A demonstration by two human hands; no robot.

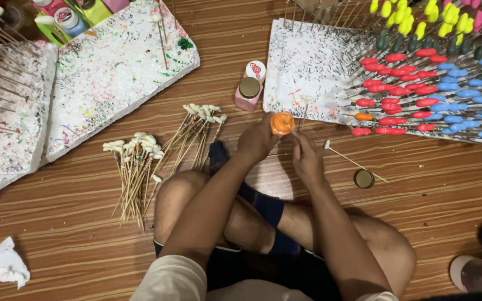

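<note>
A warm brown wood-grain floor (73, 245) fills the whole view under even indoor light, with no walls or windows showing.

Warm indoor light is falling evenly from above, w/ soft shadows pooling under the legs on the wooden floor (85, 251). Focus is holding sharp mid-frame; corners are bending and softening slightly. No harsh glare showing.

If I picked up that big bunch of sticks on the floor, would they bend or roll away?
The loose sticks look thin and stiff, so they would probably stay straight but might snap if squeezed. Being round and unbundled on the smooth wooden floor, they would likely roll and scatter. Their small white tips suggest they weigh little.
</note>
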